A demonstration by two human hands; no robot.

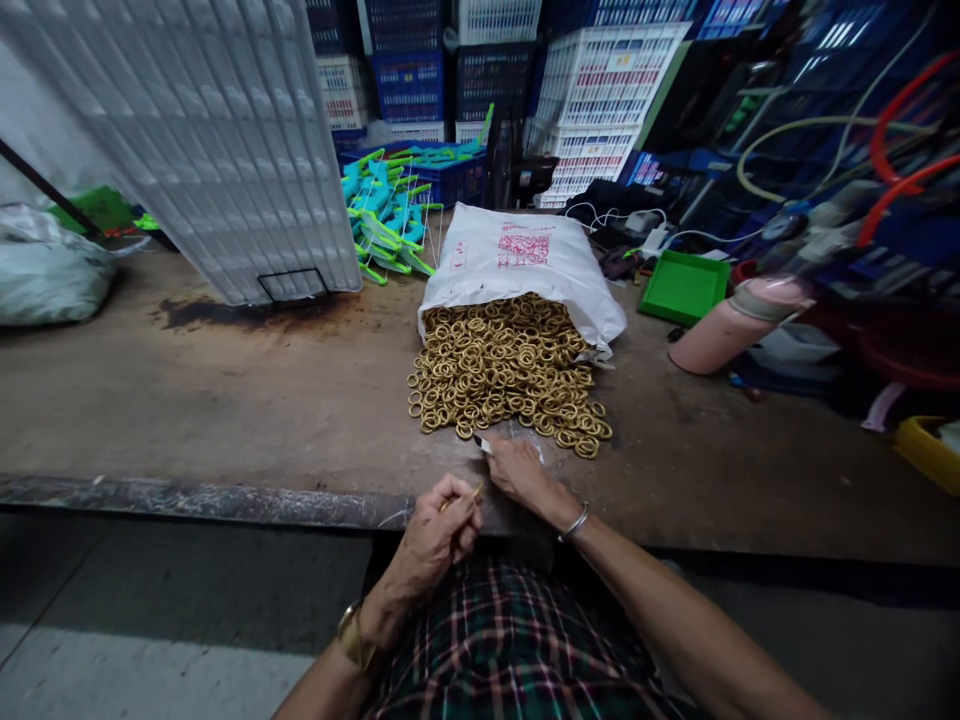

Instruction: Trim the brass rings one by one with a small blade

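A heap of gold-coloured metal rings [499, 375] spills from the mouth of a white bag [517, 245] onto the wooden table. Close to the table's front edge, my left hand [442, 520] pinches one gold ring [477, 492] between thumb and fingers, seen mostly edge-on. My right hand [517, 470] is closed around a small knife-like tool [484, 444] with a pale body and a dark tip. That tip points toward the nearest rings, just in front of the heap. The rest of the tool is hidden by my fingers.
Left of the bag stands a ribbed translucent panel [225, 150], beside turquoise and green plastic pieces [390, 215]. To the right are a green tray [684, 287] and a pink cylinder [739, 325] with a red hose. Stacked crates [600, 80] fill the back.
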